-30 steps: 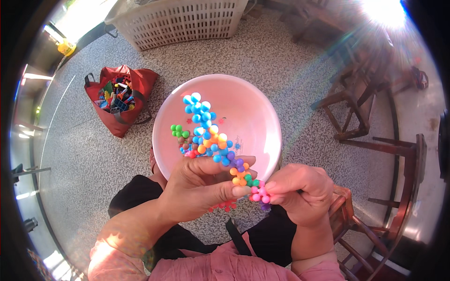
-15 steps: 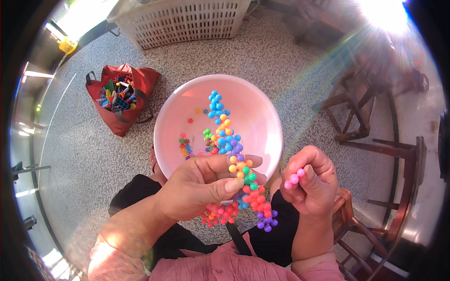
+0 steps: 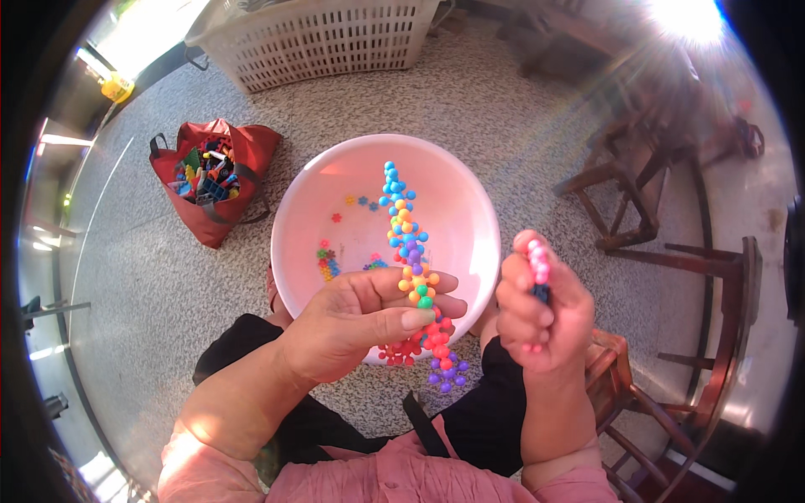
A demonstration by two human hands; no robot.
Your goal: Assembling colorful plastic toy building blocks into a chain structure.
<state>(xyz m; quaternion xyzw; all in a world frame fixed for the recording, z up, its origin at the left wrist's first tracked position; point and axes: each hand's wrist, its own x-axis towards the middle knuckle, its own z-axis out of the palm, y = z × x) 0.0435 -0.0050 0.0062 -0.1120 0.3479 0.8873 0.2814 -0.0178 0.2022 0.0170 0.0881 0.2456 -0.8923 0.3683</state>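
The left hand's (image 3: 348,323) thumb and forefinger were pinched on a long, many-coloured chain of knobbed plastic pieces (image 3: 415,258), with the other fingertips spread behind it. The chain stood over the basin, its blue end toward the far side, its red and purple end hanging below the thumb. The right hand (image 3: 558,314), well apart, had its fingers curled closed around a few loose pieces: a pink piece (image 3: 539,261) showed at the top, a dark blue piece (image 3: 541,292) between the fingers, and more pink at the lower edge of the fist.

Beneath lay the pale pink basin (image 3: 461,218), its near rim partly hidden by the left hand and the chain; small coloured flower shapes (image 3: 336,218) dotted its inside, printed or loose, I could not tell. The person's dark-trousered knees flanked its near side. Left of the basin, on the speckled floor (image 3: 520,126), slumped a red bag (image 3: 201,222) open on mixed toy parts. Beyond stood a white slatted crate (image 3: 327,50). A wooden stool (image 3: 610,369) stood just beside the right wrist, partly covered by it; more wooden furniture (image 3: 620,201) crowded the right side.
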